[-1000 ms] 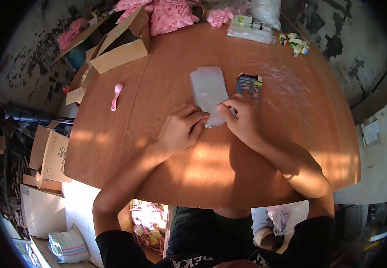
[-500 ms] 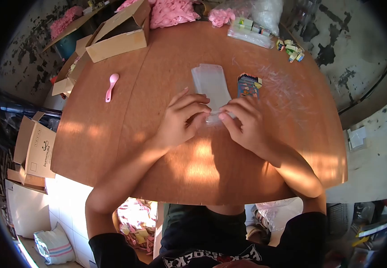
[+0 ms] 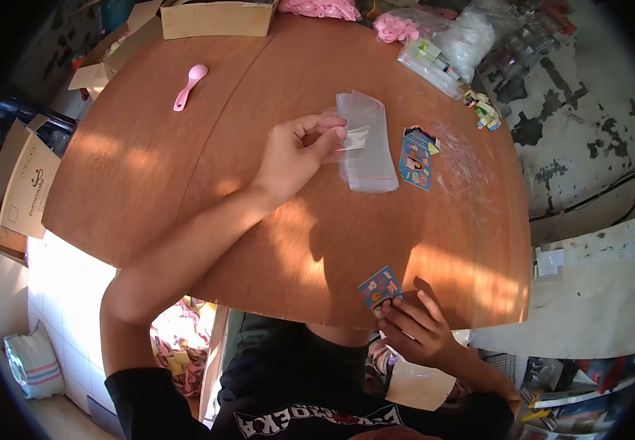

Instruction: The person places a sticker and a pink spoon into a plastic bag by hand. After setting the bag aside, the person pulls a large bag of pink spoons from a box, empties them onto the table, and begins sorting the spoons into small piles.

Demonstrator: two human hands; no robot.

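Observation:
My left hand (image 3: pixel 299 154) is closed in a pinch on a clear plastic bag (image 3: pixel 355 138), held above the table beside a stack of clear plastic bags (image 3: pixel 372 165). Down at the table's front edge, my right hand (image 3: pixel 418 326) grips a small blue printed card (image 3: pixel 380 287); its thumb is hidden. A pile of similar blue cards (image 3: pixel 415 161) lies just right of the bag stack.
A pink spoon (image 3: pixel 191 86) lies at the left of the wooden table (image 3: pixel 244 110). Thin plastic strips (image 3: pixel 471 169) are scattered at the right. Small boxes (image 3: pixel 484 114), bagged goods (image 3: pixel 471 37) and a cardboard box (image 3: pixel 218 18) line the far edge.
My right hand has left the bags and moved down to the table's front edge, now with a blue card. My left hand has lifted a bag. The view has shifted.

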